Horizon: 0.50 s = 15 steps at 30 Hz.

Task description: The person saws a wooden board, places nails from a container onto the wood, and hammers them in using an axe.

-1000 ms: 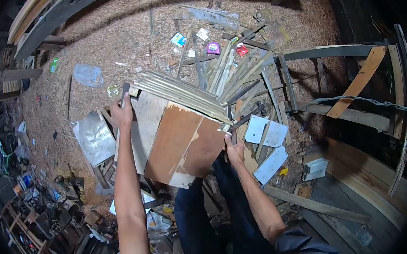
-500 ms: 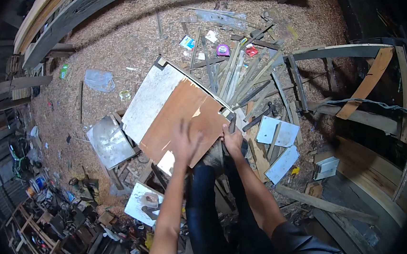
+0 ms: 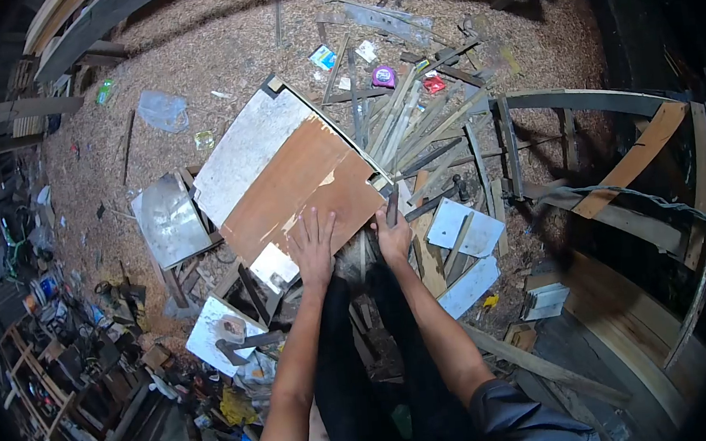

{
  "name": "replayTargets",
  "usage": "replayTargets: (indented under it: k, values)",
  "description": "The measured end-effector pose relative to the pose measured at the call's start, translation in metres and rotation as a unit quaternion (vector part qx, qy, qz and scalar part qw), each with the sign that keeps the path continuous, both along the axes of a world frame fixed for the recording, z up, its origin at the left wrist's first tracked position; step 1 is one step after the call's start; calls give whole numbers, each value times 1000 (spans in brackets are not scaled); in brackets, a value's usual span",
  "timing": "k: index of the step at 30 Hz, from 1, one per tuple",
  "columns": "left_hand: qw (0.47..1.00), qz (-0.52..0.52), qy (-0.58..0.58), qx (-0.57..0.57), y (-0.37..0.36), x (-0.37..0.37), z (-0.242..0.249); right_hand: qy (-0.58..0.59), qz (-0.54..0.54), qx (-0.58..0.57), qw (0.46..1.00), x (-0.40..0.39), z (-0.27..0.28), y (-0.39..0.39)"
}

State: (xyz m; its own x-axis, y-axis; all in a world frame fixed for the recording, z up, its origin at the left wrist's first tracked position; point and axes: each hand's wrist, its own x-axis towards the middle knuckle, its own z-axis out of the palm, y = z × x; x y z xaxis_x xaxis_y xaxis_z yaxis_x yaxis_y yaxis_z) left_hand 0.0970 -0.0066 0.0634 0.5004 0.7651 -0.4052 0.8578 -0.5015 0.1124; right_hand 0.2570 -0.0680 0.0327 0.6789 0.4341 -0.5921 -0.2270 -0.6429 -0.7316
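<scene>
A wooden panel (image 3: pixel 285 194) with its brown veneer peeling and a white strip along one side lies tilted in front of my legs. My left hand (image 3: pixel 314 252) rests on its near part, palm down, fingers spread. By the panel's right corner, my right hand (image 3: pixel 393 238) is closed around a short dark flat bar (image 3: pixel 392 204), whose upper end points away from me. The bar's exact kind is hard to make out, and its lower part is hidden in the fist.
A hammer (image 3: pixel 456 187) lies to the right near white board pieces (image 3: pixel 466 228). Another hammer (image 3: pixel 251 343) rests on a stained white board (image 3: pixel 211 331). Thin wood strips (image 3: pixel 408 125) and a purple tape measure (image 3: pixel 383 76) lie beyond the panel. A wooden frame (image 3: pixel 592 94) stands at right.
My left hand, blurred over the panel before, now lies still and spread on it. The view has shifted, so the panel appears slightly further left. My right hand keeps its hold on the bar.
</scene>
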Motion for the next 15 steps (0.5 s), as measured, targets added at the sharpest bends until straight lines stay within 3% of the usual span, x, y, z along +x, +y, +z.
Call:
replayTargets:
  k: [4, 6, 11, 15]
  values:
    - [1000, 0, -9, 8, -4, -1, -5, -41, 27, 1, 999, 7, 27, -8]
    - [997, -45, 17, 65, -6, -7, -15, -14, 11, 33, 999, 12, 33, -12]
    - [998, -53, 2, 30, 7, -9, -2, -36, 63, 60, 996, 20, 53, -35]
    - [997, -51, -44, 38, 26, -10, 13, -17, 40, 104, 994, 10, 60, -51]
